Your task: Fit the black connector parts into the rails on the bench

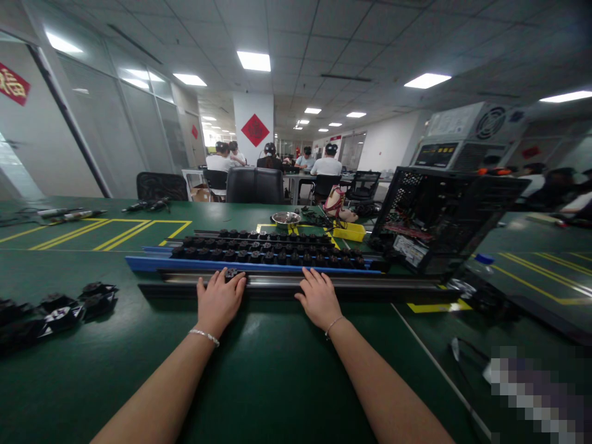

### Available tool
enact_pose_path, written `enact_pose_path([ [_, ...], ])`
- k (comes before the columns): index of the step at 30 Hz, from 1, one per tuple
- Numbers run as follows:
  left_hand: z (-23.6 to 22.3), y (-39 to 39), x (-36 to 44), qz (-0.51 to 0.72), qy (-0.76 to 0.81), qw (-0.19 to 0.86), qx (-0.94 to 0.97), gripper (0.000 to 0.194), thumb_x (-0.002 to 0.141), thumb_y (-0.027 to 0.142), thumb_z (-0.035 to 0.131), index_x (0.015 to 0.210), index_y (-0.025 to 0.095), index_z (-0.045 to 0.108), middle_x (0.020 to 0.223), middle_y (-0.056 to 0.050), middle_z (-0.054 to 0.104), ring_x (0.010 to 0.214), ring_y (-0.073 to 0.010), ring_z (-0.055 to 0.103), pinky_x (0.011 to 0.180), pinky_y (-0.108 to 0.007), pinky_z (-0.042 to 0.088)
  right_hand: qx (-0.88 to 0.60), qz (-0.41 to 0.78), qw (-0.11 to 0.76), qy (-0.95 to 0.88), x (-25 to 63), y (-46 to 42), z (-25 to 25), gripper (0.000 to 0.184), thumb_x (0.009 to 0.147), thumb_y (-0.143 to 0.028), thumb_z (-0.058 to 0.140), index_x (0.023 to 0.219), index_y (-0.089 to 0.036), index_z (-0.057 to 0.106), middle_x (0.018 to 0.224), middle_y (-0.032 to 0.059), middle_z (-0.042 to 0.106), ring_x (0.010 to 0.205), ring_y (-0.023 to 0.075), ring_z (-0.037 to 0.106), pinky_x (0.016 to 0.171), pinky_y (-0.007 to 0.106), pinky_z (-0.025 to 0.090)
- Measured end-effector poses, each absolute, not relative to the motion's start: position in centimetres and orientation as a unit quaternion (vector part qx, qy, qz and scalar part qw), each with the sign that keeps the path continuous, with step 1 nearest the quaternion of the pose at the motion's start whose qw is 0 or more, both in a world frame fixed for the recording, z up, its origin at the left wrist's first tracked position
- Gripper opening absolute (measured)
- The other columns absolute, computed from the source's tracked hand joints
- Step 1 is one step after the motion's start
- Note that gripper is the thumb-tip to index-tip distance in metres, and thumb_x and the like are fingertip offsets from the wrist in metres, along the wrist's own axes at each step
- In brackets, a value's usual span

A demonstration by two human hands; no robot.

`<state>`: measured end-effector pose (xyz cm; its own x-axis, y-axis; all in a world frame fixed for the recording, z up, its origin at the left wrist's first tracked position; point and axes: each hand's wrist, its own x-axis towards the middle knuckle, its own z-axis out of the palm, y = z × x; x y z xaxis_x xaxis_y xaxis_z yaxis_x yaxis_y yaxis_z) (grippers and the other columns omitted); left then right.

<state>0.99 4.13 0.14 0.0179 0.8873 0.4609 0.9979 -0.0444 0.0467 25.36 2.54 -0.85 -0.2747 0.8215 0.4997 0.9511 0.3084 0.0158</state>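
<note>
A long black metal rail (pixel 370 287) with a shiny inner channel lies across the green table in front of me. My left hand (pixel 221 302) is at its left part, thumb and fingers closed about a small black socket module (pixel 234 274) that sits in the channel. My right hand (pixel 320 299) rests farther right on the same rail, fingers stretched over its far edge and holding nothing. Just behind lies a blue rail (pixel 152 264), with rows of black socket modules (pixel 254 246) standing in the rails there. More loose black modules (pixel 62 313) lie to the left.
An opened computer case (pixel 425 216) stands at the right, a power supply unit (pixel 481 123) on top. Behind the rails are a metal bowl (pixel 285 219) and a yellow tray (pixel 349 232). Tools with cables (pixel 69 214) lie far left. Several people sit at tables beyond.
</note>
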Motion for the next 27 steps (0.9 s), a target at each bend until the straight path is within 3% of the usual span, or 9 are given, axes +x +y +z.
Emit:
enact_pose_path([
  [9, 0.4, 3.8, 1.3, -0.167, -0.686, 0.14, -0.694, 0.048, 0.086, 0.054, 0.028, 0.129, 0.038, 0.044, 0.138, -0.012, 0.042, 0.128, -0.0345, 0.033, 0.098, -0.06, 0.021, -0.572, -0.149, 0.208, -0.78, 25.3, 2.6, -0.9, 0.02, 0.083, -0.035, 0.053, 0.094, -0.02, 0.06, 0.136, 0.0084, 0.045, 0.126, 0.0267, 0.037, 0.102, 0.043, 0.026],
  [27, 0.5, 4.5, -0.1, -0.212, -0.723, 0.089, -0.651, 0.044, 0.089, 0.046, 0.023, 0.119, 0.038, 0.054, 0.134, -0.011, 0.048, 0.128, -0.0281, 0.035, 0.099, -0.065, 0.015, -0.575, -0.122, 0.223, -0.778, 25.2, 2.4, -0.5, 0.022, 0.082, -0.037, 0.051, 0.093, -0.02, 0.061, 0.135, 0.0085, 0.046, 0.127, 0.0257, 0.035, 0.102, 0.043, 0.026],
])
